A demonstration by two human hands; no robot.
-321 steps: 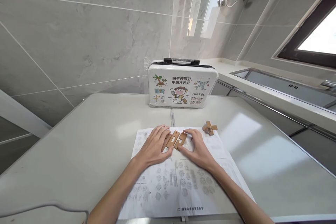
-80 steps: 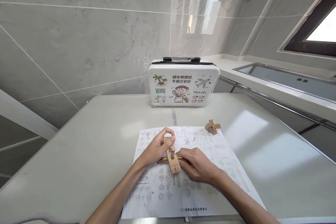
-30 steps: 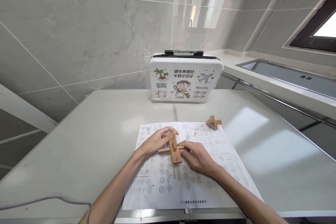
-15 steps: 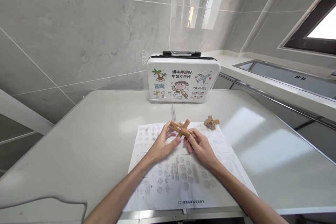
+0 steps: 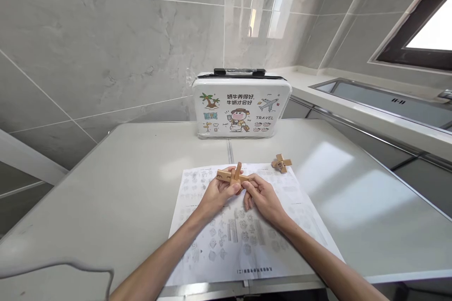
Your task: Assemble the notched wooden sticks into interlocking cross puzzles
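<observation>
Between my two hands, above the paper, is a wooden interlocking puzzle (image 5: 234, 176) of several crossed notched bars, one marked with a dark character. My left hand (image 5: 218, 196) is closed on its left and lower side, thumb pressed on the front. From the right, my right hand (image 5: 263, 195) pinches the end of a bar with thumb and forefinger, its other fingers curled below. A second wooden puzzle (image 5: 281, 163), a cross shape also marked, sits at the sheet's upper right edge. Under both hands lies the printed instruction sheet (image 5: 254, 254), covered with small diagrams.
A white cartoon-printed case (image 5: 243, 108) with a black handle, in clear plastic, stands at the back of the light table (image 5: 134, 188). Grey tiled wall (image 5: 106, 47) rises behind. To the right is a counter with a sink (image 5: 381, 103).
My hands have turned the puzzle; its upper bar now stands more upright, and the pieces sit closer together. My right thumb and forefinger have shifted onto a bar's end. The view has shifted slightly.
</observation>
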